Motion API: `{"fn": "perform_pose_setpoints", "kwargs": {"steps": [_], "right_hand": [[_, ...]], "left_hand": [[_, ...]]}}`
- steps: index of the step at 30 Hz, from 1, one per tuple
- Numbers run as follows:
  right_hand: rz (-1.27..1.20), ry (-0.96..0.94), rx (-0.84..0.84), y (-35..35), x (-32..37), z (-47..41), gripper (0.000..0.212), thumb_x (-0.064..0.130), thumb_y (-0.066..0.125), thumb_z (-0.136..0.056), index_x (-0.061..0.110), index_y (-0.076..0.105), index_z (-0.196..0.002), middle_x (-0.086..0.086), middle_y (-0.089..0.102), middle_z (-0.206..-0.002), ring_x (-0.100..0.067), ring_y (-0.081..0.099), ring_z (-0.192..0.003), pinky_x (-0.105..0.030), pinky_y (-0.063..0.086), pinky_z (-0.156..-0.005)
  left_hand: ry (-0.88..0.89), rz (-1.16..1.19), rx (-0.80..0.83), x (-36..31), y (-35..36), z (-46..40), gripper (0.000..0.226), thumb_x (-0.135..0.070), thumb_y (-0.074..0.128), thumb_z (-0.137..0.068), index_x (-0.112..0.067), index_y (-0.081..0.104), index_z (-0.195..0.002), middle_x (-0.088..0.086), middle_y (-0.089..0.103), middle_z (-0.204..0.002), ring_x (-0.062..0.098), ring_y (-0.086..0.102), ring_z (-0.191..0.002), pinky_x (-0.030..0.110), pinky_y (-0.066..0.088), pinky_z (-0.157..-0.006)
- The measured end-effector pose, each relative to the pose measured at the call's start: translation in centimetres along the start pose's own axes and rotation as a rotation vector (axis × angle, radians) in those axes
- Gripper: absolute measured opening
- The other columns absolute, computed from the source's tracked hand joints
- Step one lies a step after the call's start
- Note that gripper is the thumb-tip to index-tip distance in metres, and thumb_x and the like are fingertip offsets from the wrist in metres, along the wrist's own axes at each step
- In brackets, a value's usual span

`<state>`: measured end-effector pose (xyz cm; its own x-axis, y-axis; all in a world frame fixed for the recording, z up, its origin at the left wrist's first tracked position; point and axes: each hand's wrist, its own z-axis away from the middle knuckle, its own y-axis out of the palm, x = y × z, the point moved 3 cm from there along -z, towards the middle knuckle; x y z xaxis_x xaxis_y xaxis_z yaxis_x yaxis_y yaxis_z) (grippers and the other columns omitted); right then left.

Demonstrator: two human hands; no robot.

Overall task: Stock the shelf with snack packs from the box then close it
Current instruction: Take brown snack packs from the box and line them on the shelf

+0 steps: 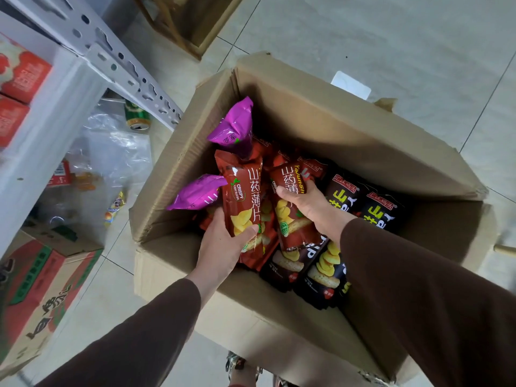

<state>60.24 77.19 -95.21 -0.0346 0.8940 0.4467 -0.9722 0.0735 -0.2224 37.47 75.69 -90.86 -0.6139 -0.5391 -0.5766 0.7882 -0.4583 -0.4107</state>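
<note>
An open cardboard box (321, 118) stands on the floor, holding snack packs. My left hand (223, 244) grips a red-brown yam crisp pack (243, 196) at its lower end, with other packs bunched behind it. Two purple packs (234, 127) stick up beside it at the box's left. My right hand (310, 202) grips another red-brown pack (293, 219) next to the first. Black packs (371, 208) lie in rows at the box's right and front. The white metal shelf (55, 107) stands at the left.
Red cartons (19, 76) sit on the shelf. Under it lie a clear plastic bag (111, 152), a green can (136, 118) and a printed carton (36, 289). A wooden frame (178, 29) stands at the back. Pale floor tiles (418, 51) stretch to the right.
</note>
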Motion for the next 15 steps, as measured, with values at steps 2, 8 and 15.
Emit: {"fn": "perform_pose_setpoints", "kwargs": {"steps": [2,8,15], "right_hand": [[-0.012,-0.014,0.018,-0.4,-0.1,1.1,0.104,0.075,0.068,-0.074,0.027,0.026,-0.156,-0.002,0.053,-0.145,-0.026,0.052,-0.130,-0.040,0.040,-0.107],[-0.174,-0.130,-0.009,-2.5,1.5,6.1,0.064,0.068,0.055,-0.091,0.029,0.047,-0.141,0.002,0.064,-0.128,-0.023,0.063,-0.117,-0.043,0.048,-0.104],[-0.305,-0.283,0.123,-5.8,9.3,17.8,0.036,0.033,0.078,-0.086,0.025,0.064,-0.118,0.002,0.079,-0.099,-0.017,0.077,-0.088,-0.034,0.059,-0.079]], "left_hand": [[-0.003,0.012,0.013,-0.2,-0.1,0.6,0.068,-0.057,0.077,-0.077,-0.039,0.043,-0.133,-0.014,0.060,-0.123,0.010,0.059,-0.115,0.038,0.054,-0.097],[-0.010,0.044,0.049,-3.0,-0.9,4.4,0.071,-0.050,0.077,-0.081,-0.038,0.039,-0.139,-0.015,0.057,-0.124,0.010,0.057,-0.116,0.039,0.052,-0.101],[0.020,0.267,0.002,-9.0,-5.3,12.5,0.073,-0.036,0.085,-0.077,-0.035,0.044,-0.137,-0.013,0.063,-0.128,0.015,0.061,-0.119,0.050,0.050,-0.103]]}}
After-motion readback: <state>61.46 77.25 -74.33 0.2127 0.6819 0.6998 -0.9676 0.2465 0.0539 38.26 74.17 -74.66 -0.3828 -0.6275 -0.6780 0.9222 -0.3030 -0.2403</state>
